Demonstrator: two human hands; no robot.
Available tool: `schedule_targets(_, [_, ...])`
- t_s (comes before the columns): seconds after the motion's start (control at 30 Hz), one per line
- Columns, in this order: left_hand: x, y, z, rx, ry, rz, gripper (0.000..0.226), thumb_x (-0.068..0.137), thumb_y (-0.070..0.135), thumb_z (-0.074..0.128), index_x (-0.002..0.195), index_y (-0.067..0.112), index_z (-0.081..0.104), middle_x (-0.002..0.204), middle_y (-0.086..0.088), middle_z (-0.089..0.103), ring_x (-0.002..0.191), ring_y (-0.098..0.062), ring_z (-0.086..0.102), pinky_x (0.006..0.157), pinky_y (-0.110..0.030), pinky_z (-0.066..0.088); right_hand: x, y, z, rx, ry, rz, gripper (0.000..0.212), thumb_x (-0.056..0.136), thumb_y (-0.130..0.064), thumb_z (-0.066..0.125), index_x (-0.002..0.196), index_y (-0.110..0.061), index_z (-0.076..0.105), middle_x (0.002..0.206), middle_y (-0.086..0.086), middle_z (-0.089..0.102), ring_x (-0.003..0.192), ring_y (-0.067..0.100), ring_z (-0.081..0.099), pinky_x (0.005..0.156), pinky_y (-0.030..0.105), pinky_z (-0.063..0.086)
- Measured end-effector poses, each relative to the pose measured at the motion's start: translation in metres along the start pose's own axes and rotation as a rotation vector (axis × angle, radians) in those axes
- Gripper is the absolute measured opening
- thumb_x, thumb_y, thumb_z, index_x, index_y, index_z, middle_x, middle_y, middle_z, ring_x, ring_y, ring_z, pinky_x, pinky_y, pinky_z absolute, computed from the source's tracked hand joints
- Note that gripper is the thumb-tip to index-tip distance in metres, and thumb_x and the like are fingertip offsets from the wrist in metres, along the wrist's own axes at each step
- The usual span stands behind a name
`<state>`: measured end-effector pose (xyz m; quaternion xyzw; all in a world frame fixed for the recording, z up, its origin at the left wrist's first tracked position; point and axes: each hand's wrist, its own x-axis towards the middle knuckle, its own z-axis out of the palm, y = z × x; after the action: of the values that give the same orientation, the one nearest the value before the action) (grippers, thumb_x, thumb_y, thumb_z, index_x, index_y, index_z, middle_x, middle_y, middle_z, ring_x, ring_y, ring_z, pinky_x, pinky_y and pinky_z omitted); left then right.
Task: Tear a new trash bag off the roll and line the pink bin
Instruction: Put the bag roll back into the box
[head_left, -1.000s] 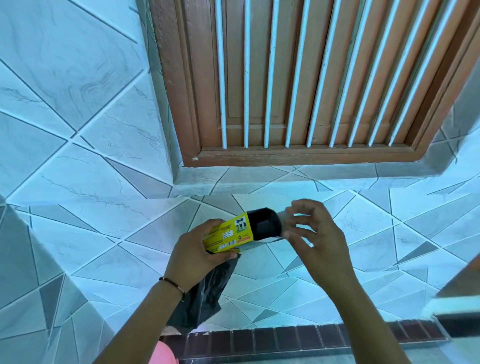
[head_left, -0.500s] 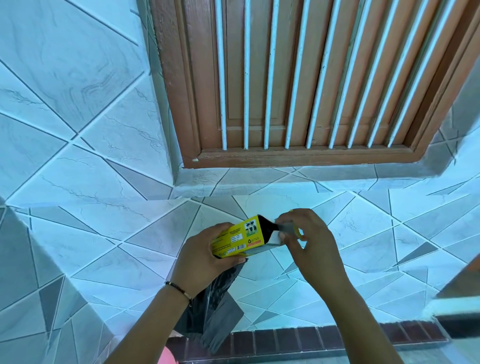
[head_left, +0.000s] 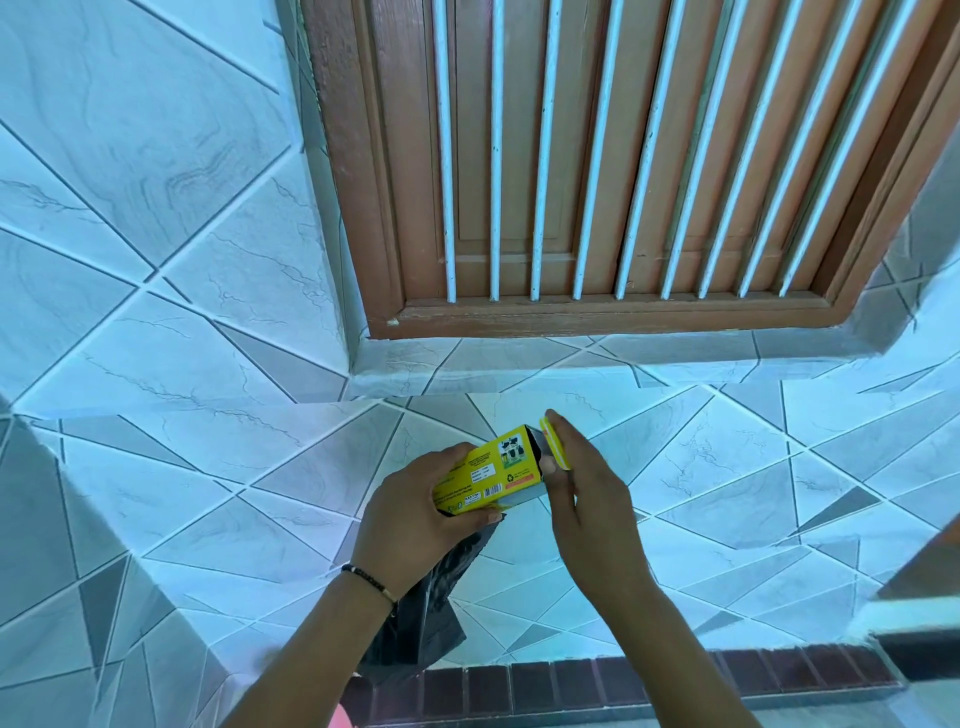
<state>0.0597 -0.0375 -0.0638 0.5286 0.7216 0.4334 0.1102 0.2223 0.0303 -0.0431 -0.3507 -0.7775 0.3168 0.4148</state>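
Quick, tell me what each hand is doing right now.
Left hand: closed around the yellow trash bag box, black trash bag hanging beneath it.
Right hand: fingers extended, pressing the box's end flap shut.

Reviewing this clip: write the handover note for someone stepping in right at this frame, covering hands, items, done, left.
Left hand: gripping the yellow bag box, with a black trash bag pinned under it and hanging down.
Right hand: pressing the box's end flap, which is not yet fully shut.
Pink bin: only a sliver shows at the bottom edge, below the hands; whether it is lined cannot be seen.
Done: a bag is out of the box.
Left: finish closing and put down the box, open the bag, line the bin.
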Motion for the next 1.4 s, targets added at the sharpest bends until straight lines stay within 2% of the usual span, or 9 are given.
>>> schedule_targets(0.33, [-0.001,-0.002,0.003,0.065,0.000,-0.008,0.069,0.058,0.055,0.073,0.122,0.034,0.057,0.113,0.016,0.065,0.097,-0.005,0.062,0.088,-0.024,0.052,0.002,0.003,0.007,0.055,0.017,0.032,0.042,0.094,-0.032,0.039,0.133,-0.021,0.051,0.132,0.000,0.058,0.113,0.011,0.056,0.097,0.023,0.044])
schedule_targets(0.57, [0.004,-0.004,0.004,0.135,-0.015,0.001,0.070,0.061,0.059,0.068,0.125,0.033,0.054,0.115,0.014,0.065,0.099,-0.007,0.061,0.088,-0.029,0.053,0.004,0.012,0.012,-0.087,-0.161,0.002,0.052,0.093,-0.046,0.026,0.144,-0.036,0.024,0.155,-0.009,0.025,0.135,-0.006,0.021,0.096,-0.002,0.016])
schedule_targets(0.7, [0.010,-0.004,0.004,0.154,-0.024,0.000,0.066,0.063,0.057,0.068,0.124,0.034,0.054,0.112,0.013,0.065,0.096,-0.007,0.061,0.085,-0.029,0.053,0.006,0.013,0.016,-0.139,-0.223,-0.020,0.064,0.088,-0.054,0.030,0.146,-0.040,0.006,0.158,-0.014,0.008,0.130,-0.014,0.009,0.101,0.012,0.023])
schedule_targets(0.8, [0.015,-0.006,0.002,0.191,-0.048,0.013,0.065,0.066,0.056,0.069,0.125,0.034,0.053,0.112,0.012,0.065,0.097,-0.007,0.060,0.083,-0.024,0.052,0.013,0.020,0.015,-0.179,-0.265,-0.073,0.070,0.092,-0.033,0.051,0.146,-0.038,0.007,0.156,-0.010,0.018,0.136,-0.001,0.027,0.102,0.022,0.038])
schedule_targets(0.9, [0.023,-0.003,-0.002,0.268,-0.127,0.020,0.072,0.066,0.056,0.067,0.132,0.033,0.047,0.123,0.011,0.060,0.108,-0.011,0.058,0.087,-0.024,0.047,0.025,0.027,0.010,-0.083,-0.240,-0.072,0.075,0.085,-0.011,0.064,0.136,-0.046,0.022,0.127,-0.007,0.044,0.105,0.004,0.055,0.089,0.028,0.052])
schedule_targets(1.07, [0.041,-0.014,-0.013,0.248,0.026,-0.001,0.078,0.068,0.049,0.074,0.136,0.032,0.038,0.138,0.011,0.041,0.119,-0.010,0.050,0.090,-0.031,0.048,0.052,0.034,0.010,-0.019,-0.140,-0.094,0.058,0.078,-0.004,0.069,0.121,-0.032,0.043,0.114,-0.006,0.052,0.082,-0.004,0.056,0.074,0.012,0.046])
schedule_targets(1.17, [0.057,-0.022,-0.016,0.082,0.157,-0.063,0.053,0.075,0.037,0.072,0.123,0.024,0.052,0.125,0.006,0.056,0.113,-0.015,0.054,0.090,-0.028,0.044,0.078,0.035,0.012,0.089,-0.050,-0.027,0.059,0.076,-0.003,0.071,0.111,-0.038,0.040,0.106,-0.013,0.059,0.074,0.002,0.063,0.065,0.005,0.043])
schedule_targets(1.27, [0.082,-0.022,-0.016,0.026,0.149,-0.007,0.029,0.081,0.030,0.067,0.109,0.027,0.062,0.110,0.008,0.066,0.096,-0.015,0.060,0.081,-0.030,0.049,0.109,0.039,0.023,0.150,-0.016,0.047,0.056,0.077,-0.006,0.071,0.117,-0.030,0.041,0.104,-0.015,0.059,0.078,-0.006,0.061,0.067,0.007,0.044])
schedule_targets(1.4, [0.125,-0.025,-0.021,0.064,0.143,0.015,0.025,0.084,0.028,0.063,0.109,0.027,0.064,0.114,0.003,0.068,0.092,-0.021,0.062,0.077,-0.023,0.043,0.160,0.047,0.041,0.115,-0.025,0.076,0.057,0.080,-0.017,0.071,0.128,-0.019,0.042,0.107,-0.003,0.061,0.089,0.016,0.056,0.066,0.011,0.040])
